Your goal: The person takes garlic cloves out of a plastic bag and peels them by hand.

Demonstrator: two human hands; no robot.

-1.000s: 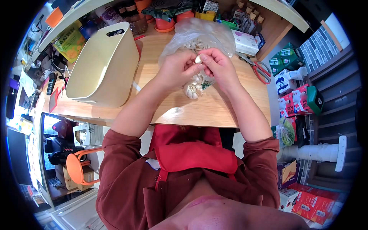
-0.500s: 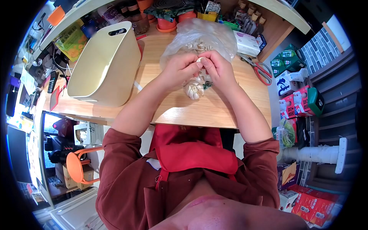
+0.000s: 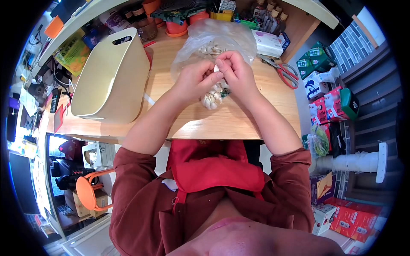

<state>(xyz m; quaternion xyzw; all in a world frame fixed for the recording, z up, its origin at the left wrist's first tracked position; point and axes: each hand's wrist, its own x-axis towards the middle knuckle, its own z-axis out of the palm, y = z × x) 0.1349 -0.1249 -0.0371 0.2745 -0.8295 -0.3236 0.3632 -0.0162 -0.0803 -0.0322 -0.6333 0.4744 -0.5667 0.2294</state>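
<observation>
Fingertips of my left hand [image 3: 197, 79] and my right hand [image 3: 235, 70] meet over the table, pinching a small pale garlic clove [image 3: 216, 68] between them. The fingers of both hands are closed, and they hide part of the clove. Just below them on the wood lies a whitish garlic bulb [image 3: 211, 101], with more garlic pieces partly covered by my hands. Behind the hands rests a clear plastic bag [image 3: 226, 32], in which more garlic [image 3: 212, 48] shows.
A tall cream bin [image 3: 124, 85] stands on the table [image 3: 205, 126] at left. Red-handled scissors [image 3: 286, 76] lie at right, near a white box [image 3: 267, 43]. Pots and bottles line the back. Boxes [image 3: 329, 104] are stacked on the floor at right.
The view has shifted slightly. My right fingers have risen a little around the clove, and both hands remain together at the same place above the bulb.
</observation>
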